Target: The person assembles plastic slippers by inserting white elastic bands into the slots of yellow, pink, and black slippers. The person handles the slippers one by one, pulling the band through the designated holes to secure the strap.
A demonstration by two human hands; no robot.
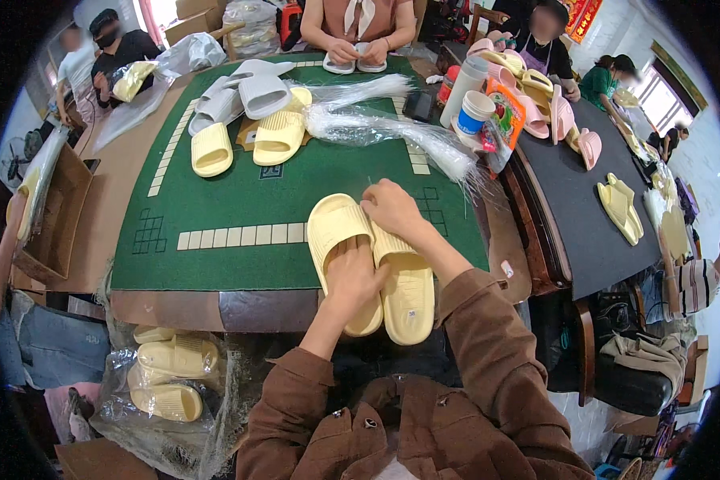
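Note:
A pair of pale yellow slide slippers lies side by side at the table's near edge, heels jutting over it. Inside the left slipper (330,224), under its ribbed strap, the fingers of my left hand (354,276) are hidden, while its thumb rests against the neighbouring slipper. My right hand (394,210) grips the toe end of the right slipper (408,300) from above, fingers curled toward the gap between the two. Farther off on the green mat (240,188) are two more yellow slippers (213,150) and several grey slippers (266,94).
Bundles of clear plastic strands (360,120) lie across the mat. A white cup (475,110) and an orange packet (506,120) stand at the right edge. Pink and yellow slippers cover the dark side table (568,216). Bagged yellow slippers (176,360) sit lower left. Co-workers surround the tables.

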